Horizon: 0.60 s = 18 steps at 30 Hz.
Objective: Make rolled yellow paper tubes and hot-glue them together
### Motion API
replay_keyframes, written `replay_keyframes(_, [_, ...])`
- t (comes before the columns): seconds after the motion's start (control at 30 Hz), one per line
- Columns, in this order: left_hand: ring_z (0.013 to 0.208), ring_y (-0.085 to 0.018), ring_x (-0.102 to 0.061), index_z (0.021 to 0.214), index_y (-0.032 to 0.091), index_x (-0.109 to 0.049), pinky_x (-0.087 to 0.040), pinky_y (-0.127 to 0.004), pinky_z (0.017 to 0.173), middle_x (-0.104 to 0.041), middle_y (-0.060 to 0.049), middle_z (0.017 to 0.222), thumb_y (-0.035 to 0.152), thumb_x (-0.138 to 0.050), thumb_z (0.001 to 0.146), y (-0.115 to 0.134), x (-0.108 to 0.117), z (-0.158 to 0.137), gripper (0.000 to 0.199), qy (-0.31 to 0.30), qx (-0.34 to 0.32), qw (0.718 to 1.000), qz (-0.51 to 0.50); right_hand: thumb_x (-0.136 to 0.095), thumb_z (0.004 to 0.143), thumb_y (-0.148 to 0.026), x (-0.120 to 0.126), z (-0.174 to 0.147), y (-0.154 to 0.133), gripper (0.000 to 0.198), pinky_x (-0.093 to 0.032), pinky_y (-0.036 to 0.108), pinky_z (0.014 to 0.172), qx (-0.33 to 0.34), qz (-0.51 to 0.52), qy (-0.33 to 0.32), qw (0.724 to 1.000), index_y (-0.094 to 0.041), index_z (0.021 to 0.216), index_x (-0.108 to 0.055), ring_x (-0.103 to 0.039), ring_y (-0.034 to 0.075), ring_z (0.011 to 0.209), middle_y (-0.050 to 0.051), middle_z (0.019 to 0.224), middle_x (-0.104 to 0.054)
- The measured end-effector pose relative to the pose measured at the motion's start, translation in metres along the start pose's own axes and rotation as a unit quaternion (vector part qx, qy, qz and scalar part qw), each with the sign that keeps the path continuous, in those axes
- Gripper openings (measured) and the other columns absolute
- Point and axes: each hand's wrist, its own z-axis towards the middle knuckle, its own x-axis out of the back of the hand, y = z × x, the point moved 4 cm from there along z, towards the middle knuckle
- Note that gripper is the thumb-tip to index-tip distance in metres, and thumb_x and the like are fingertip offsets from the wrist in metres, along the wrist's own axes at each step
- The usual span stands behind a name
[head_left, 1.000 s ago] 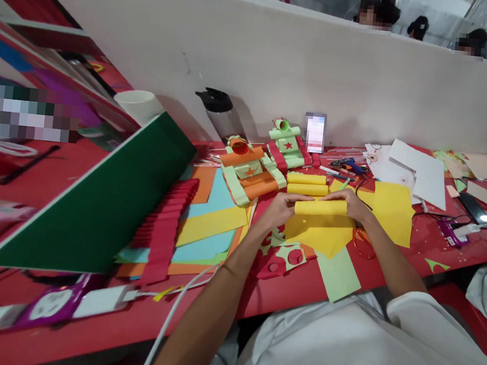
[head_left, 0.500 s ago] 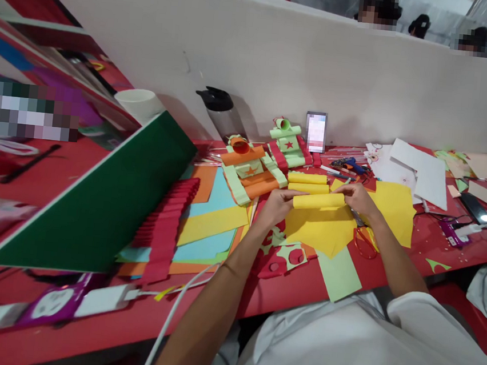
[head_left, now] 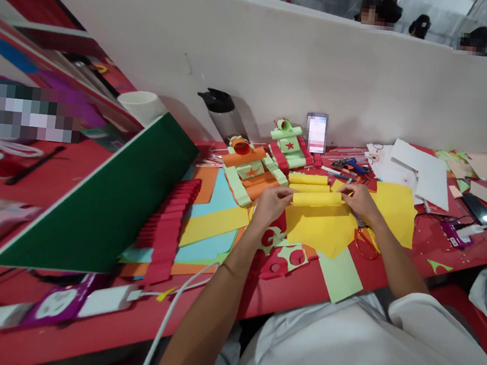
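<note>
A rolled tube of yellow paper (head_left: 317,199) is held level between my two hands. My left hand (head_left: 272,205) pinches its left end, and my right hand (head_left: 359,201) grips the right end. Just beyond it lie two more yellow paper rolls (head_left: 309,183), side by side. Under the held roll spread yellow sheets (head_left: 320,230). Scissors with red and yellow handles (head_left: 366,242) rest below my right hand. Behind my left hand stand an orange and green paper figure (head_left: 248,171) and a green and red one (head_left: 290,145).
A green board (head_left: 94,208) leans at the left, near a pleated red paper strip (head_left: 164,226) and coloured sheets (head_left: 208,236). A dark-lidded bottle (head_left: 222,111) and a phone (head_left: 316,133) stand against the white partition (head_left: 260,52). White card (head_left: 423,174) lies right.
The held yellow roll has turned slightly between my fingers and shifted a little to the left. The right fingers have moved slightly along its end. Otherwise the view has barely shifted.
</note>
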Motion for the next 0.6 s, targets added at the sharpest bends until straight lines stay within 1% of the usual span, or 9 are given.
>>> replay_keyframes(0.1, [0.070, -0.020, -0.071, 0.084, 0.017, -0.082, -0.055, -0.027, 0.065, -0.079, -0.005, 0.075, 0.039, -0.077, 0.073, 0.002, 0.001, 0.001, 0.024, -0.009, -0.019, 1.000, 0.007, -0.065, 0.078, -0.024, 0.002, 0.001, 0.003, 0.014, -0.052, 0.032, 0.073, 0.008, -0.015, 0.018, 1.000, -0.019, 0.081, -0.077, -0.072, 0.022, 0.078, 0.007, 0.082, -0.079])
replay_keyframes(0.17, [0.067, -0.019, -0.069, 0.084, 0.017, -0.081, -0.054, -0.028, 0.065, -0.078, -0.005, 0.074, 0.043, -0.077, 0.074, 0.006, 0.003, 0.002, 0.028, 0.001, -0.029, 1.000, 0.004, -0.065, 0.077, -0.027, 0.006, 0.002, 0.007, 0.014, -0.052, 0.031, 0.072, 0.011, -0.005, 0.034, 0.999, -0.019, 0.081, -0.076, -0.071, 0.022, 0.077, 0.006, 0.082, -0.078])
replay_keyframes(0.23, [0.066, -0.019, -0.068, 0.084, 0.016, -0.078, -0.054, -0.029, 0.065, -0.076, -0.005, 0.072, 0.047, -0.076, 0.076, 0.012, 0.008, 0.002, 0.031, 0.019, -0.039, 0.999, 0.008, -0.064, 0.078, -0.030, 0.016, 0.004, 0.015, 0.017, -0.051, 0.030, 0.069, 0.003, 0.021, 0.057, 0.998, -0.019, 0.083, -0.075, -0.068, 0.020, 0.074, 0.005, 0.082, -0.077])
replay_keyframes(0.3, [0.067, -0.020, -0.068, 0.084, 0.017, -0.076, -0.053, -0.030, 0.065, -0.076, -0.005, 0.074, 0.048, -0.072, 0.081, 0.018, 0.014, 0.000, 0.031, 0.039, -0.047, 0.997, 0.041, -0.063, 0.077, -0.032, 0.029, 0.005, 0.023, 0.019, -0.049, 0.029, 0.066, -0.013, 0.044, 0.087, 0.995, -0.019, 0.085, -0.074, -0.064, 0.018, 0.069, 0.004, 0.080, -0.076])
replay_keyframes(0.37, [0.072, -0.022, -0.071, 0.087, 0.018, -0.076, -0.052, -0.031, 0.069, -0.078, -0.006, 0.078, 0.046, -0.068, 0.087, 0.024, 0.020, -0.002, 0.029, 0.057, -0.058, 0.990, 0.119, -0.064, 0.075, -0.033, 0.042, 0.007, 0.030, 0.018, -0.049, 0.029, 0.065, -0.023, 0.050, 0.122, 0.991, -0.019, 0.082, -0.073, -0.062, 0.018, 0.066, 0.003, 0.076, -0.074])
replay_keyframes(0.43, [0.079, -0.025, -0.073, 0.093, 0.020, -0.077, -0.050, -0.033, 0.074, -0.081, -0.008, 0.085, 0.042, -0.064, 0.091, 0.029, 0.022, -0.005, 0.026, 0.061, -0.071, 0.971, 0.221, -0.065, 0.075, -0.034, 0.052, 0.009, 0.033, 0.016, -0.049, 0.030, 0.066, -0.025, 0.031, 0.151, 0.988, -0.019, 0.077, -0.071, -0.063, 0.019, 0.067, 0.004, 0.074, -0.074])
replay_keyframes(0.5, [0.085, -0.028, -0.074, 0.098, 0.021, -0.079, -0.048, -0.035, 0.077, -0.082, -0.009, 0.091, 0.039, -0.062, 0.095, 0.032, 0.021, -0.007, 0.025, 0.045, -0.076, 0.945, 0.316, -0.066, 0.077, -0.032, 0.056, 0.016, 0.030, 0.013, -0.049, 0.031, 0.068, -0.024, -0.007, 0.164, 0.986, -0.020, 0.075, -0.070, -0.065, 0.020, 0.069, 0.004, 0.075, -0.074])
replay_keyframes(0.6, [0.091, -0.031, -0.075, 0.102, 0.022, -0.079, -0.047, -0.036, 0.077, -0.083, -0.010, 0.098, 0.034, -0.061, 0.097, 0.032, 0.014, -0.009, 0.023, -0.011, -0.060, 0.913, 0.403, -0.064, 0.083, -0.025, 0.050, 0.037, 0.018, 0.010, -0.049, 0.032, 0.071, -0.018, -0.087, 0.155, 0.984, -0.020, 0.080, -0.073, -0.068, 0.022, 0.074, 0.005, 0.080, -0.077])
